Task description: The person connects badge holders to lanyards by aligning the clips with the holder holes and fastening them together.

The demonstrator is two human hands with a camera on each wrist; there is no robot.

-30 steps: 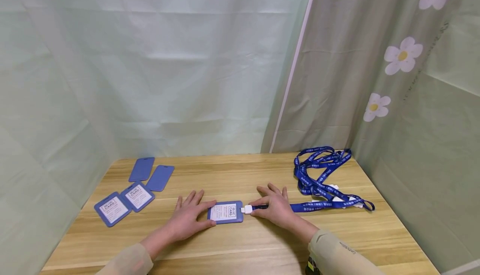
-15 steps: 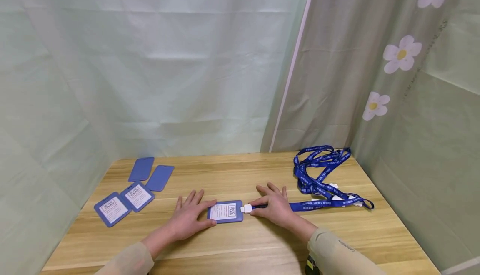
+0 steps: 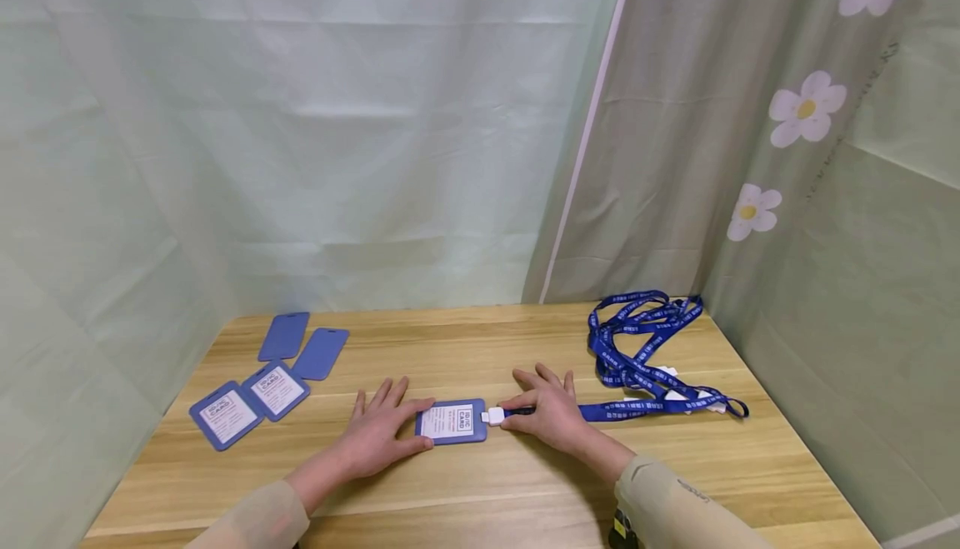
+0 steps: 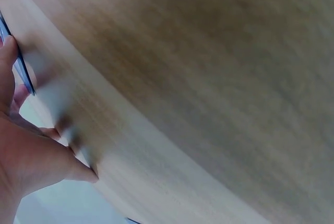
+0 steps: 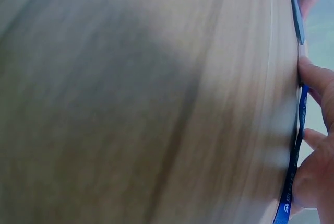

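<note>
A blue ID badge holder (image 3: pixel 452 421) with a white card lies face up on the wooden table, slot end to the right. My left hand (image 3: pixel 377 435) grips its left end between thumb and index finger, other fingers spread on the table. Its edge also shows as a thin blue holder (image 4: pixel 23 72) in the left wrist view. My right hand (image 3: pixel 547 412) pinches a blue lanyard (image 3: pixel 626 411) just behind its white clip (image 3: pixel 495 417). The clip's tip meets the holder's slot end. In the right wrist view the lanyard strap (image 5: pixel 293 172) runs under the right hand.
Several more blue badge holders (image 3: pixel 226 416) lie at the left of the table (image 3: pixel 450 507), two showing cards. A tangled pile of blue lanyards (image 3: pixel 637 357) with white clips lies at the right. Pale curtains (image 3: pixel 390 157) enclose the table's back and sides.
</note>
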